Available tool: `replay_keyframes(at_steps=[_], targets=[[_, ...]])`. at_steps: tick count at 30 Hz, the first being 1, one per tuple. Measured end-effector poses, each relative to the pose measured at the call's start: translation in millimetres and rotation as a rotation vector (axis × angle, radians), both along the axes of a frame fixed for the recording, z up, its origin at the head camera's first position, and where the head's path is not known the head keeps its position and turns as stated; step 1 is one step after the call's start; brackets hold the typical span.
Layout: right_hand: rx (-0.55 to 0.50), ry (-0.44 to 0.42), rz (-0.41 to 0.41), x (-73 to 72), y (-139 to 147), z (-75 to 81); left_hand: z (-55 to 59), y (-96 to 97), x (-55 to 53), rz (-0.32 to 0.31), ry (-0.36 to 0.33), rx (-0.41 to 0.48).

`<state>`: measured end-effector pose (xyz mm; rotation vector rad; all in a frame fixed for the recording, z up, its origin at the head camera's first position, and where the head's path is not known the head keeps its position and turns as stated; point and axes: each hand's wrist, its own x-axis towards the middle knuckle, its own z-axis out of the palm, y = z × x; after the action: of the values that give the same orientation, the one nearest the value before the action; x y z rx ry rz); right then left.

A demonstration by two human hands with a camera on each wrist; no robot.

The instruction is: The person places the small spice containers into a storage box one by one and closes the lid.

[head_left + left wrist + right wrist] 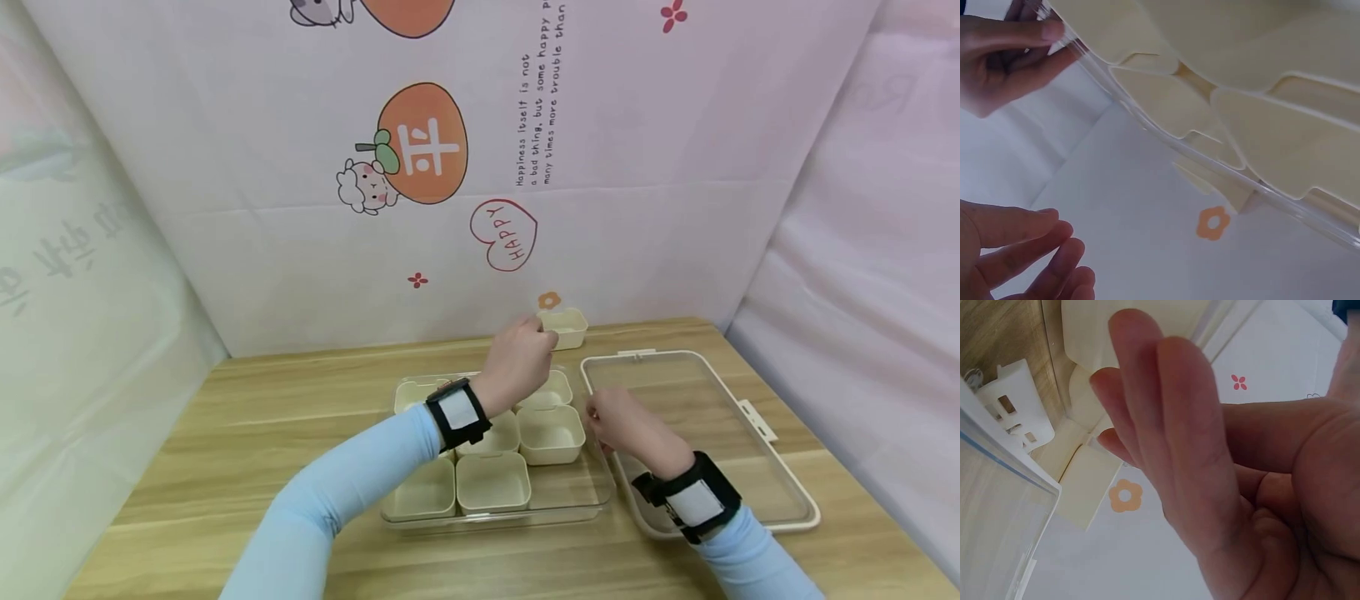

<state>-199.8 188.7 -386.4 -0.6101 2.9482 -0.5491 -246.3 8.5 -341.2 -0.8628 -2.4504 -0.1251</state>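
Note:
My left hand (519, 362) is above the back right of a clear tray (573, 492), close to a small cream bin (572, 333) standing behind it. In the left wrist view, the fingers of this left hand (1029, 256) are loosely bent and hold nothing. My right hand (630, 429) is at the tray's right side. In the left wrist view, thumb and finger of the right hand (1004, 59) pinch the tray's rim. Several cream bins sit inside the tray, among them a front bin (492, 483) and a right bin (551, 435).
A clear lid (720, 442) with a white frame and latches lies on the wooden table (217, 442), right of the tray, partly under my right arm. A printed white cloth (615, 250) hangs behind the table, with more cloth at both sides.

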Motion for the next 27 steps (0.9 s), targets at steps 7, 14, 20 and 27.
replay_keyframes(at_steps=[7,14,20,27], targets=[[0.019,0.032,0.013,-2.0,-1.3,-0.1,-2.9,7.5,-23.8,0.091,-0.046,-0.030],[0.046,0.049,0.017,-2.0,-1.5,-0.3,-8.5,13.6,-49.4,0.144,-0.120,-0.098],[0.036,0.056,0.010,-1.4,-1.0,-0.1,-12.9,19.0,-66.0,0.163,-0.153,-0.137],[0.016,0.056,0.018,1.0,-0.2,-0.6,-15.8,27.7,-81.3,0.165,-0.167,-0.189]])
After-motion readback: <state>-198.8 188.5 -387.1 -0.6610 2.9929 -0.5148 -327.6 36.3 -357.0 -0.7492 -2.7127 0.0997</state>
